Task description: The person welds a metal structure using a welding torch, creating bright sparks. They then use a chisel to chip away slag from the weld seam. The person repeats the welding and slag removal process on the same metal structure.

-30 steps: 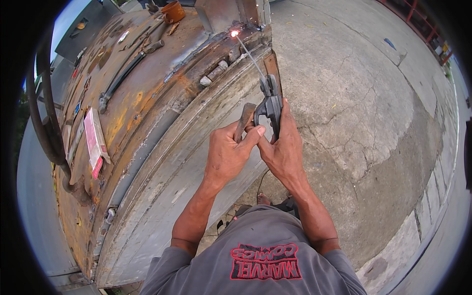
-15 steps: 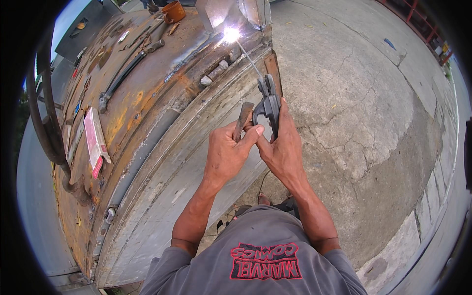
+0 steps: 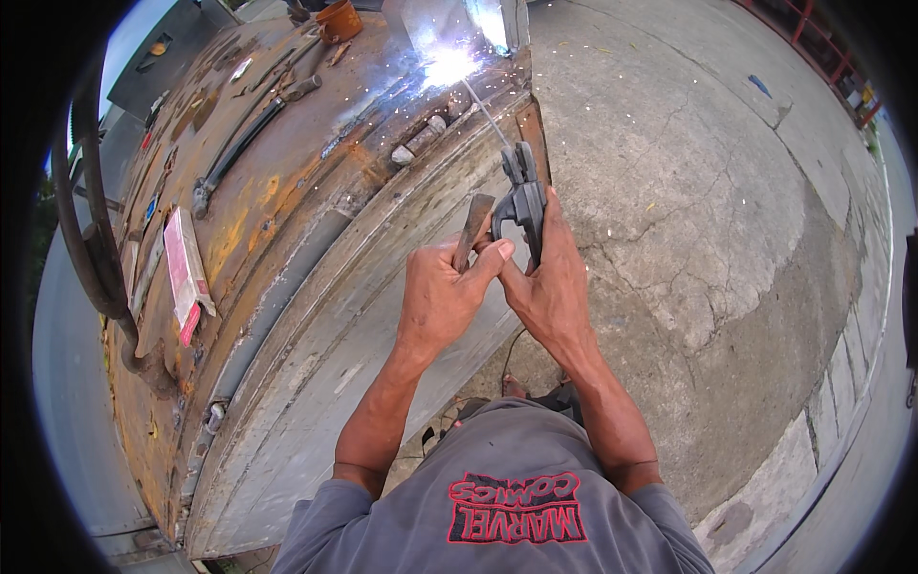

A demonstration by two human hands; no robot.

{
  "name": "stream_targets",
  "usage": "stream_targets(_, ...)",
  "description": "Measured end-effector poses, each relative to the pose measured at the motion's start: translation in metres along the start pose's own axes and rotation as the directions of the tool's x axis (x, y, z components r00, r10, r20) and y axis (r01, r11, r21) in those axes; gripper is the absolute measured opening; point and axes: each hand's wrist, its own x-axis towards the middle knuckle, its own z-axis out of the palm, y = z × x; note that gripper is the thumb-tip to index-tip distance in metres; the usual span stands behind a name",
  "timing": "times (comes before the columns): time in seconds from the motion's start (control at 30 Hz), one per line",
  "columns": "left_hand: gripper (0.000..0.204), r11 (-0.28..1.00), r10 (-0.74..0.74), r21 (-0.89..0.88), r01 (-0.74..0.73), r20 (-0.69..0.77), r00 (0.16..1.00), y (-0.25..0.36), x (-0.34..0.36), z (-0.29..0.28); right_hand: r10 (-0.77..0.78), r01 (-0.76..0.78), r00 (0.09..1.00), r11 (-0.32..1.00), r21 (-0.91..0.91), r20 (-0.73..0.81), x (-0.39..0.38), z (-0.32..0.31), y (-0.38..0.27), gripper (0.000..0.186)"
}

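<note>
My right hand [image 3: 550, 292] is closed round a black welding electrode holder [image 3: 522, 201]. A thin welding rod [image 3: 488, 113] runs from its jaws up and left to a glaring white arc [image 3: 449, 67]. The arc burns at the foot of an upright metal plate [image 3: 406, 21] on the rusty steel bed [image 3: 287, 182]; glare hides the joint itself. In my left hand [image 3: 440, 301] is a short, flat, brownish metal bar [image 3: 473, 230], its lower end hidden by the fingers. The left thumb and fingers also meet the right hand at the holder's lower part.
A torn pink-and-white carton [image 3: 185, 273], a black-handled tool [image 3: 239, 143] and an orange-brown can [image 3: 338, 21] sit on the bed. Thick dark curved bars [image 3: 86, 220] rise at the left. Cracked concrete [image 3: 688, 220] stretches to the right of the bed.
The arc has grown brighter and wider, and sparks now scatter round it over the bed. Both hands and the electrode holder stay nearly in place.
</note>
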Motion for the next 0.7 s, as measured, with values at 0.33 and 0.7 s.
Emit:
stream_targets(0.33, 0.054, 0.997, -0.071, 0.044, 0.068, 0.072, 0.995, 0.007, -0.001, -0.005, -0.053, 0.055, 0.996, 0.998, 0.022, -0.076, -0.001, 0.001, -0.002, 0.093)
stream_targets(0.7, 0.056, 0.989, -0.138, 0.058, 0.133, 0.092, 0.986, 0.006, 0.001, -0.008, -0.019, 0.02, 0.999, 0.999, 0.026, -0.04, 0.0, 0.005, 0.001, 0.094)
